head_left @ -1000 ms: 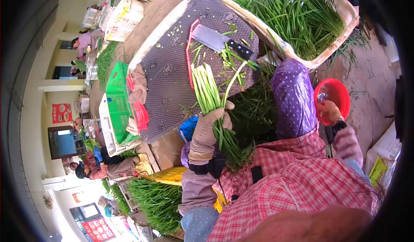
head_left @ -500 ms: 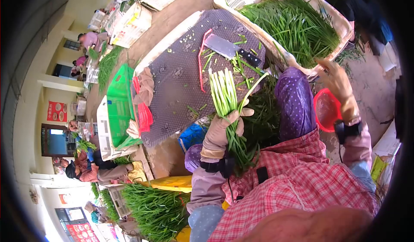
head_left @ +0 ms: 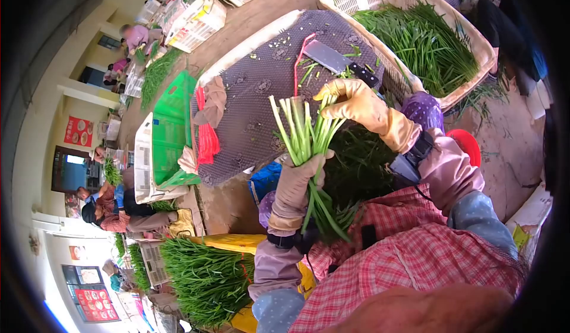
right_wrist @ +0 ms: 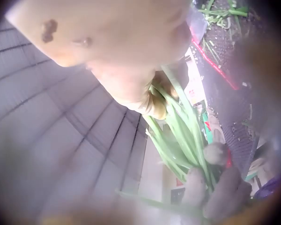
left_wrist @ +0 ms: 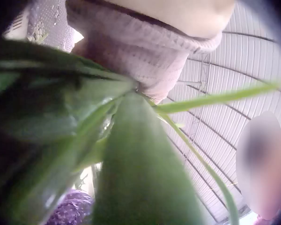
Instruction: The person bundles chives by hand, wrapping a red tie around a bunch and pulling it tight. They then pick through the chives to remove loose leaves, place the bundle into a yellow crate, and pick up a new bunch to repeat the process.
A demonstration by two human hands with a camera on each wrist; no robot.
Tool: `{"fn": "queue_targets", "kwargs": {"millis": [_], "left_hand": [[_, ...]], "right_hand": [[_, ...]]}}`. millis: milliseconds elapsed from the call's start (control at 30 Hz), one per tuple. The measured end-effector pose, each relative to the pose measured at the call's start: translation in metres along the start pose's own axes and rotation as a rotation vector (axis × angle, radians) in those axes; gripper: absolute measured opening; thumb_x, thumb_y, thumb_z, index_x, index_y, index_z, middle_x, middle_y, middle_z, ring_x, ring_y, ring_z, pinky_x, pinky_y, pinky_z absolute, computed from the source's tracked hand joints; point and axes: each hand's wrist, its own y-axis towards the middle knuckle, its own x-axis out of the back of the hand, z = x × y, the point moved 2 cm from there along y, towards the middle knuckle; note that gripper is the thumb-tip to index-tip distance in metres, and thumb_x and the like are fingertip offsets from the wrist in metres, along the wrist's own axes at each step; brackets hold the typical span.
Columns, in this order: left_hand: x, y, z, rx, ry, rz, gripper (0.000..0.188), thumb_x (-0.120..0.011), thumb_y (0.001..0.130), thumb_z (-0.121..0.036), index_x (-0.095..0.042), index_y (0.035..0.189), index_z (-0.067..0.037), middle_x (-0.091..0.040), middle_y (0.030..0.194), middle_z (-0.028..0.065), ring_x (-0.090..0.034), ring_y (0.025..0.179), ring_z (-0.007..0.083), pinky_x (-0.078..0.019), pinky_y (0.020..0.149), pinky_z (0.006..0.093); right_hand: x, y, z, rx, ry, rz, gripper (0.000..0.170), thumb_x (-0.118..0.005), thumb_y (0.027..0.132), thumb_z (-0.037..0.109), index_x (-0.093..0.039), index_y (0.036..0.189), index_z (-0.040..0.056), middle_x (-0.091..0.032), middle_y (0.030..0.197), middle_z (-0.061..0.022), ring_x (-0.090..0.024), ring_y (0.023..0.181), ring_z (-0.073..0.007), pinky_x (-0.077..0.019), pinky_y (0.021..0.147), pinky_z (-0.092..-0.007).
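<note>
Left hand (head_left: 297,184) grips the bunch (head_left: 304,146) mid-length; right hand (head_left: 368,110) pinches stalks (head_left: 285,122) near its pale end. Judged light: stalks crisp, bruisable; leaves (head_left: 325,217) floppy. Best hold: mid-bunch.

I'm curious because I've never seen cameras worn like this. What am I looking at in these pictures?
There is no robot here, just a person wearing three cameras. The wide picture comes from the head, looking down; the two close ones come from the wrists, one for each hand.

In the head view, the gloved left hand grips a bunch of green stalks, while the gloved right hand pinches some at their pale ends. The left wrist's picture is mostly blurred leaves close up.

On the dark patterned surface lie a broad knife, a thin red strip and green scraps. Beside it, a pale basket holds more greens.
</note>
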Motion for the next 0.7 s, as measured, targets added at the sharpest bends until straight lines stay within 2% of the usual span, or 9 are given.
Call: {"fn": "queue_targets", "kwargs": {"millis": [100,133,167,233,367,433,467,600,700], "left_hand": [[0.013,0.000,-0.005,0.066,0.084,0.018,0.028,-0.069,0.084,-0.018,-0.063,0.106,-0.002,-0.066,0.081,0.0045,-0.046,0.048,0.0062,-0.0364,0.042,0.0212],[0.016,-0.003,-0.009,0.086,0.078,0.063,0.028,-0.070,0.084,-0.016,-0.063,0.107,-0.003,-0.067,0.085,0.0055,-0.047,0.049,0.0054,-0.0361,0.042,0.0203],[0.018,-0.012,-0.015,0.090,0.077,0.057,0.028,-0.070,0.084,-0.016,-0.063,0.107,-0.003,-0.067,0.085,0.0055,-0.047,0.049,0.0054,-0.0361,0.042,0.0203],[0.022,-0.032,-0.031,0.146,0.114,0.032,0.030,-0.070,0.083,-0.016,-0.062,0.108,-0.002,-0.068,0.088,0.0066,-0.048,0.050,0.0057,-0.0366,0.042,0.0204],[0.026,-0.035,-0.044,0.230,0.211,0.149,0.036,-0.071,0.083,-0.018,-0.060,0.113,-0.003,-0.069,0.094,0.0072,-0.050,0.054,0.0062,-0.0402,0.047,0.0201],[0.027,-0.035,-0.045,0.275,0.199,0.183,0.036,-0.071,0.084,-0.019,-0.059,0.114,-0.004,-0.069,0.094,0.0071,-0.052,0.055,0.0061,-0.0412,0.047,0.0199],[0.023,-0.038,-0.048,0.304,0.181,0.186,0.035,-0.071,0.084,-0.018,-0.059,0.114,-0.003,-0.069,0.093,0.0068,-0.053,0.056,0.0062,-0.0420,0.048,0.0198],[0.031,-0.051,-0.045,0.301,0.106,0.153,0.035,-0.069,0.086,-0.015,-0.058,0.117,-0.003,-0.068,0.091,0.0066,-0.060,0.064,0.0084,-0.0460,0.051,0.0197],[0.019,-0.066,-0.057,0.255,0.102,0.104,0.035,-0.069,0.086,-0.014,-0.058,0.118,-0.004,-0.069,0.093,0.0071,-0.064,0.073,0.0109,-0.0478,0.054,0.0193]], "right_hand": [[0.003,-0.002,-0.012,0.022,-0.034,-0.027,0.024,-0.072,0.078,0.001,-0.068,0.102,0.0032,-0.068,0.085,-0.0038,-0.063,0.072,-0.0115,-0.0512,0.064,-0.0255],[0.009,-0.004,-0.014,0.044,0.164,-0.017,0.020,-0.071,0.080,0.003,-0.068,0.100,0.0036,-0.068,0.082,-0.0048,-0.060,0.068,-0.0102,-0.0494,0.061,-0.0243],[0.035,0.002,-0.030,0.249,0.148,-0.173,0.017,-0.067,0.082,0.002,-0.067,0.098,0.0026,-0.067,0.080,-0.0056,-0.058,0.064,-0.0088,-0.0477,0.058,-0.0236],[0.081,0.013,-0.037,0.135,0.212,-0.252,0.014,-0.065,0.083,0.002,-0.067,0.097,0.0021,-0.067,0.082,-0.0071,-0.056,0.064,-0.0086,-0.0472,0.058,-0.0234],[-0.009,-0.010,0.035,0.024,0.079,0.137,0.034,-0.069,0.085,0.013,-0.062,0.116,0.0028,-0.066,0.098,-0.0097,-0.062,0.087,-0.0159,-0.0501,0.075,-0.0291],[-0.030,0.002,0.028,0.063,-0.104,0.338,0.036,-0.071,0.084,0.016,-0.063,0.117,0.0035,-0.067,0.095,-0.0085,-0.064,0.085,-0.0153,-0.0514,0.075,-0.0277],[-0.042,0.002,0.027,-0.079,0.079,0.315,0.031,-0.071,0.084,0.013,-0.065,0.112,0.0030,-0.068,0.089,-0.0074,-0.064,0.077,-0.0128,-0.0522,0.070,-0.0257],[-0.021,0.015,-0.004,0.101,0.171,0.206,0.016,-0.070,0.081,0.009,-0.067,0.094,0.0008,-0.068,0.082,-0.0067,-0.063,0.070,-0.0122,-0.0525,0.063,-0.0261],[0.005,0.013,-0.016,-0.121,0.032,0.144,0.014,-0.069,0.079,0.007,-0.067,0.093,0.0018,-0.067,0.081,-0.0077,-0.063,0.071,-0.0146,-0.0535,0.062,-0.0278]]}}
